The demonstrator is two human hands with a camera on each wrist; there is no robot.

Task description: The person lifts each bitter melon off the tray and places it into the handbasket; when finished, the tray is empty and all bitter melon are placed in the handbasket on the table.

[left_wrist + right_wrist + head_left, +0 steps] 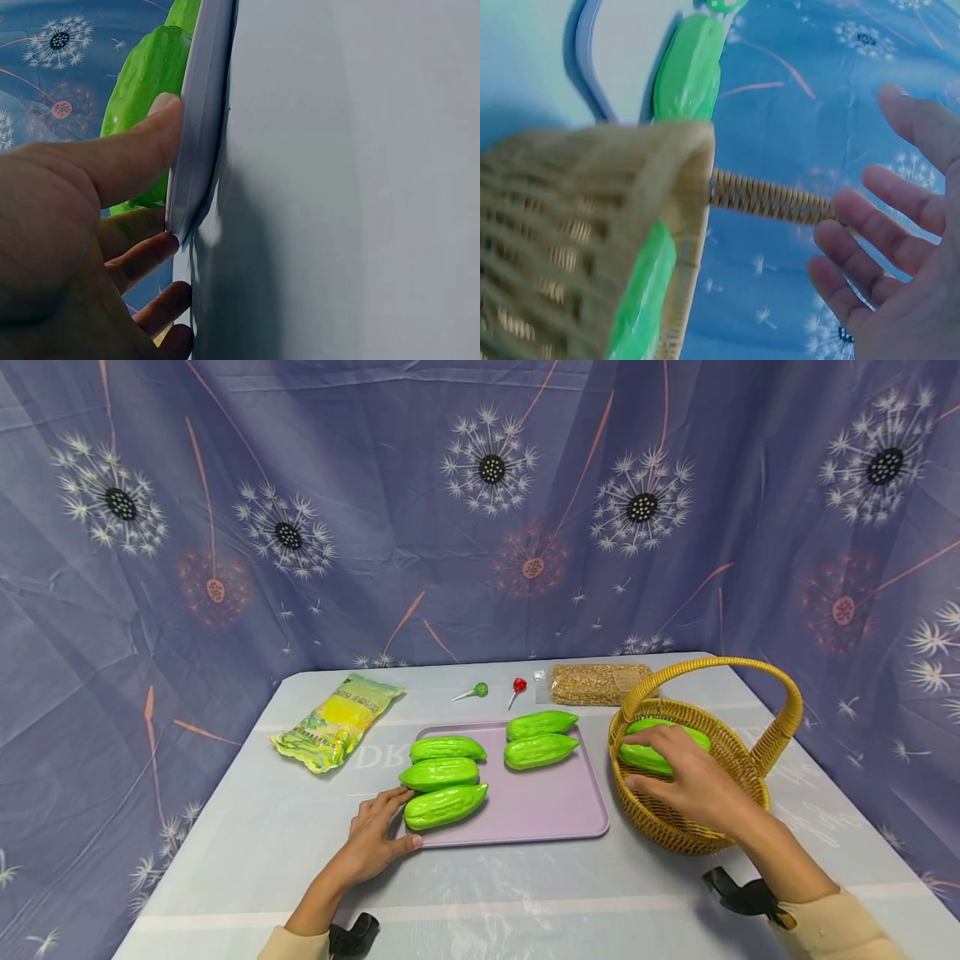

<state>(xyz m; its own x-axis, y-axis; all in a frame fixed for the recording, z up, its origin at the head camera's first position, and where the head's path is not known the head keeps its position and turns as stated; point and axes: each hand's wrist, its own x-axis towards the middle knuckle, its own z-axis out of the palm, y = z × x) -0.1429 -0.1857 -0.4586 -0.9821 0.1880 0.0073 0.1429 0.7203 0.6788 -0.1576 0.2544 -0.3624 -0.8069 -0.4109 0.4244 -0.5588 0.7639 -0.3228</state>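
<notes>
Several ribbed green bitter melons lie on a light purple tray (540, 814): a left group, with the front bitter melon (446, 807) closest to me, and a pair at the back right (542, 750). My left hand (377, 837) is at the tray's front left corner, its thumb (161, 124) against the rim and its other fingers loosely spread along the side. My right hand (693, 778) hovers over a woven basket (738, 760), fingers apart and holding nothing. Inside that basket lie green bitter melons (645, 758), partly covered by the hand in the head view.
A yellow-green packet (337, 722) lies at the back left. Behind the tray are a green lollipop (480, 690), a red lollipop (519, 686) and a clear bag of tan grains (600, 683). The basket's tall handle (783, 718) arches up on the right. A patterned curtain (390, 527) hangs behind the table.
</notes>
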